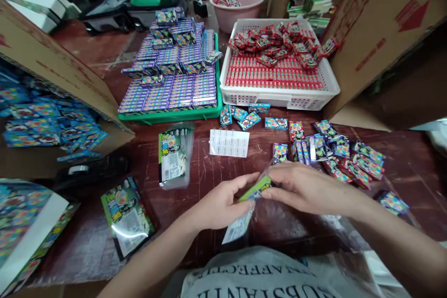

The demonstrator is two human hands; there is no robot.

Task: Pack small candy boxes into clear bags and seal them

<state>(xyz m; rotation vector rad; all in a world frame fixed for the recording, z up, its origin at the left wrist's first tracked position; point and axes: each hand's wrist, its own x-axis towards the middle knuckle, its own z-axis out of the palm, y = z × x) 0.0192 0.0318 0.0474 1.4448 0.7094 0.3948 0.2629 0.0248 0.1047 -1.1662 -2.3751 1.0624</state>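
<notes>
Both my hands meet over the near middle of the dark red table [209, 172]. My left hand [223, 202] pinches a clear plastic bag with a green printed card [246, 207] from below. My right hand [303, 186] grips the bag's top edge, fingers closed on it. Just beyond my right hand lie loose small candy packs [335, 153] in purple, red and blue. A stack of the same printed bags [172, 156] lies to the left, and a filled bag [127, 216] lies at the near left.
A green tray of purple packs [174, 74] and a white basket of red packs [279, 70] stand at the back. A white sticker sheet [229, 143] lies mid-table. Open cardboard boxes [49, 65] flank both sides. A pink basin [237, 4] stands behind. Another person sits at the far right.
</notes>
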